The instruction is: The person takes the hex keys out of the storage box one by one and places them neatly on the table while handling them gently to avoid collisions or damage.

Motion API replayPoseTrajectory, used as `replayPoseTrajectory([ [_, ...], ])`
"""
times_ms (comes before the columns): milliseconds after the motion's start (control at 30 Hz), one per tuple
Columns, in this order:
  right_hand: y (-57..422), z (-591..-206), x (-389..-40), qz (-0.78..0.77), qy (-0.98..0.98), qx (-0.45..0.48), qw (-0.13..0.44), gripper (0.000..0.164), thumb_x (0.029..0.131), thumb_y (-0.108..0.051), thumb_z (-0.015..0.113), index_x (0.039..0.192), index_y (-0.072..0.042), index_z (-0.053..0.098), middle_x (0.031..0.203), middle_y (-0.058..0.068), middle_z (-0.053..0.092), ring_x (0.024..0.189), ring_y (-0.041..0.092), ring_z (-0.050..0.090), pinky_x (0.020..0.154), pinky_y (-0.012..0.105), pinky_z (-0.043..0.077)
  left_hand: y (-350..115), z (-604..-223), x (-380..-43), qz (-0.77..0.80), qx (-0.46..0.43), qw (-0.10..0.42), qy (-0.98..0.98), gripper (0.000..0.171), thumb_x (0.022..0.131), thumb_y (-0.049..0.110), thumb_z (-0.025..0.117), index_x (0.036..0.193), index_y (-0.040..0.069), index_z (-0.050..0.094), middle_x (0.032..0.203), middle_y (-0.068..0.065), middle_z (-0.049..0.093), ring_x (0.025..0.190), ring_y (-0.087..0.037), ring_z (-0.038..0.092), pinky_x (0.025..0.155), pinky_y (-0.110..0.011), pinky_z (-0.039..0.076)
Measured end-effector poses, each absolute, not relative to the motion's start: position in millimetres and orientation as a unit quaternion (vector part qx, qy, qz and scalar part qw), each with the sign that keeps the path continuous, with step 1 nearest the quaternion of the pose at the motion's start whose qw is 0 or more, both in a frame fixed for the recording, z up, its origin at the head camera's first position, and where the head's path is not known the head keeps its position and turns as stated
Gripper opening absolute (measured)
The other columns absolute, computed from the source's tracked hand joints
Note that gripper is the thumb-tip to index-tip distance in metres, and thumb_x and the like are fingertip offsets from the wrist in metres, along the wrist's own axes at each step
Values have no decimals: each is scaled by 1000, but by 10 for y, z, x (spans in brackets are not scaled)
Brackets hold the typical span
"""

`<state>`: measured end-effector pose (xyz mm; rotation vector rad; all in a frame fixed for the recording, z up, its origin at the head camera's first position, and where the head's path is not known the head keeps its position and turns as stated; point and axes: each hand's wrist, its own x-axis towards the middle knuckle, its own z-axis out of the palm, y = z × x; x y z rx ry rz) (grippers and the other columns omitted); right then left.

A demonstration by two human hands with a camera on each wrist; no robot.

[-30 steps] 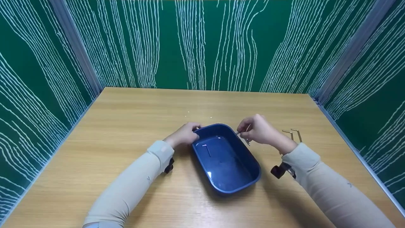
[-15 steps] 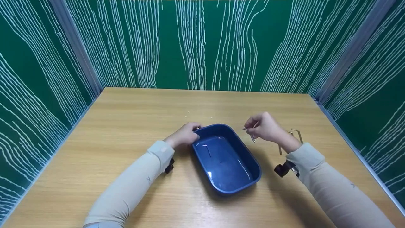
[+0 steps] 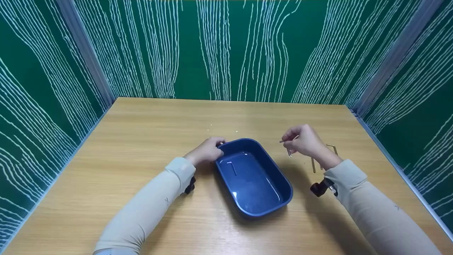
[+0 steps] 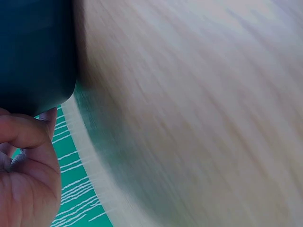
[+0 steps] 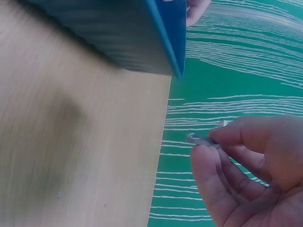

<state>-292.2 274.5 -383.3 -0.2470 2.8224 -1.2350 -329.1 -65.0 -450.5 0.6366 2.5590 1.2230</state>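
A deep blue plastic tray (image 3: 256,214) stands at an angle on the wooden table. My left hand (image 3: 208,150) grips its far left corner, thumb over the rim; the left wrist view shows curled fingers (image 4: 23,130) at the tray's outer wall. Inside the tray lies a small L-shaped hex key (image 3: 232,168). Right of the tray and above the table, my right hand (image 3: 304,141) pinches a silvery hex key (image 3: 289,152) between thumb and fingertips. In the right wrist view, the tip of that key (image 5: 201,139) pokes out past the thumb.
More brass-coloured hex keys lie on the table behind and below my right wrist, one (image 3: 313,165) by the forearm and one (image 3: 333,148) partly hidden by it. Tiny white specks dot the wooden table (image 3: 159,120) behind the tray. Green walls (image 3: 191,49) with white lines enclose it.
My right hand has moved to the right, away from the tray's rim, with the hex key still pinched. My left hand and the tray have stayed in place.
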Motion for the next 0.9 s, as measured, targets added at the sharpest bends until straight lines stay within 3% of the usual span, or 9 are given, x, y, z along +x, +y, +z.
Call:
replayPoseTrajectory([
  [567,3016,-3995,-2999,-406,912,-23,52,17,93,4,73,109,11,71,99,16,76,72,12,70,65,23,62,-647,-4493,-3286,420,217,115,874,36,90,-5,54,122,1,70,121,-17,71,108,-28,63,105,-45,52],
  [900,3151,-4119,-3042,-401,914,9,68,21,93,5,70,112,15,69,97,15,76,66,11,70,64,25,63,-651,-4510,-3287,432,226,116,865,35,88,-7,54,119,0,70,112,-15,71,93,-21,61,77,-27,49],
])
